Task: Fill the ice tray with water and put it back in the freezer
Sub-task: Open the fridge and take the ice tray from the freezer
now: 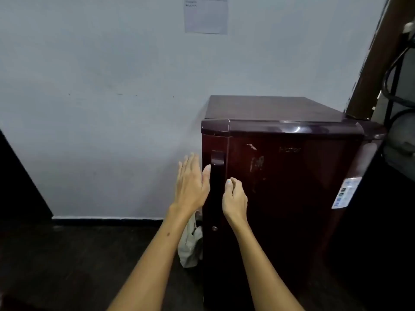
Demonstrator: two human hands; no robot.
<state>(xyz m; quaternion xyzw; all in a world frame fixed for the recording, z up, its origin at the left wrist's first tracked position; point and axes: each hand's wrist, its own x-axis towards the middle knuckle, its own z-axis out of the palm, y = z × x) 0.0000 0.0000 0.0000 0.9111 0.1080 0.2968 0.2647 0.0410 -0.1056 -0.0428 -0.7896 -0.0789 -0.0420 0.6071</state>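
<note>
A small dark maroon fridge [292, 176] stands against the pale wall with its door closed. A recessed dark handle strip [217, 171] runs down the door's left edge. My left hand [192, 182] is at that left edge with straight fingers, the thumb against the handle strip. My right hand [234, 198] hovers in front of the door just right of the handle, fingers loosely curled and holding nothing. No ice tray is in view.
A crumpled pale plastic bag [190, 243] lies on the dark floor at the fridge's left foot. A brown post [377, 63], cables and grey equipment crowd the right side. A paper notice [205, 14] hangs on the wall above.
</note>
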